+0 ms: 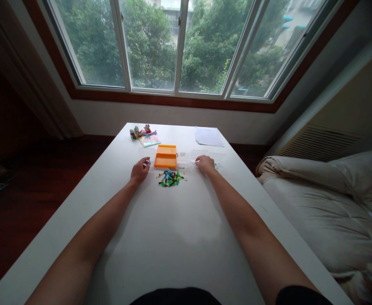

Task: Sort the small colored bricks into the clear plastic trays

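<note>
An orange tray (pixel 166 156) with two sections lies near the far part of the white table. Just in front of it is a loose pile of small green, blue, brown and yellow pieces (pixel 170 178). My left hand (pixel 140 170) is left of the tray, its fingers closed round a small bluish piece (pixel 149 161) beside a clear container (pixel 146 153). To the right of the tray, my right hand (pixel 205 163) rests at another clear container (pixel 199 153), fingers pressed together; what they hold is too small to name.
Small colourful figures (pixel 135 133) and a printed sheet (pixel 150 140) lie at the table's back left. White papers (pixel 208 137) are at the back right. A padded sofa (pixel 325 203) stands right of the white table (pixel 173 245), a window beyond it.
</note>
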Demonstrator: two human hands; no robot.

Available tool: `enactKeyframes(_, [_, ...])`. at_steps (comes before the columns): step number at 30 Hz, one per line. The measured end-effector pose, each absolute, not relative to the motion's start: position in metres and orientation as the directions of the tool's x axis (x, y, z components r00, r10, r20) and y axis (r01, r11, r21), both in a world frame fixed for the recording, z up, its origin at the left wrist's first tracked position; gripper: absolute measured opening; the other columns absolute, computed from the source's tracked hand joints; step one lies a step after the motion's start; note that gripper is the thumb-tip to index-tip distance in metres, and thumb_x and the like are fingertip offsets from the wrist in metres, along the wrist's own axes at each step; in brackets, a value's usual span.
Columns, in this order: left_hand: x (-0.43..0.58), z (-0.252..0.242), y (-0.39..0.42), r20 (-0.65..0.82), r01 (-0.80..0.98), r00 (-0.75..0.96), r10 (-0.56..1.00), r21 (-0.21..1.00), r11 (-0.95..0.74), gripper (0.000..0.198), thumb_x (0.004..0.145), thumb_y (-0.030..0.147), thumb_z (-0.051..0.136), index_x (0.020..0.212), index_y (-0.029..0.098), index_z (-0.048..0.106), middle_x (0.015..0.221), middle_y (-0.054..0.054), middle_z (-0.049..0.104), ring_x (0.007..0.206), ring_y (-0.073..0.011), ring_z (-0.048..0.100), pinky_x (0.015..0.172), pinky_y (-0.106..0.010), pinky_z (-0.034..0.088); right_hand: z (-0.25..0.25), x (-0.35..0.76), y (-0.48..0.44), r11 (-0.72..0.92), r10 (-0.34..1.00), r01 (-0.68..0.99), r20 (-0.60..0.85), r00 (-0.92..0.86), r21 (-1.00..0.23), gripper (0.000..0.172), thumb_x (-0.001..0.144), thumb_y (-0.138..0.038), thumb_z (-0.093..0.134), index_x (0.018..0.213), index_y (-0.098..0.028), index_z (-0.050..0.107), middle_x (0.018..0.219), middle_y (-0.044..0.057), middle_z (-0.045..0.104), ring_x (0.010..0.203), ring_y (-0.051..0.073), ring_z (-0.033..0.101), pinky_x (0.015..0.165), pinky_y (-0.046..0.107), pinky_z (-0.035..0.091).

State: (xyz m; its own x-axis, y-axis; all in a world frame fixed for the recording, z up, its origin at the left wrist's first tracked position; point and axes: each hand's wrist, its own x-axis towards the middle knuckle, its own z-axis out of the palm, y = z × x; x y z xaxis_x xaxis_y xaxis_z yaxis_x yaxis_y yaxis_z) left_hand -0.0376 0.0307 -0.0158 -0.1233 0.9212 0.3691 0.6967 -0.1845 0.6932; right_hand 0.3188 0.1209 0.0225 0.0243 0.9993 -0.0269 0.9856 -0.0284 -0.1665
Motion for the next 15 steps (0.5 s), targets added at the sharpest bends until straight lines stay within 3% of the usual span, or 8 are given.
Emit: enactKeyframes(15, [-0.0387,-0.0168,0.0305,0.361,0.702,-0.103,0.927,0.686,-0.189,0.038,0.088,0.028,0.055,0.124,0.022,0.065,0.102,-0.004,0.071,0.067,-0.0122,0.059,0.069,-0.025,0.049,0.0231,0.3145,0.1287,-0.053,0.997,0.988,-0.061,0.045,-0.144,0.021,0.084,-0.023,0.063,0.101,-0.024,0.075,0.108,0.009,0.073,0.105,0.024,0.066,0.091,0.032,0.046])
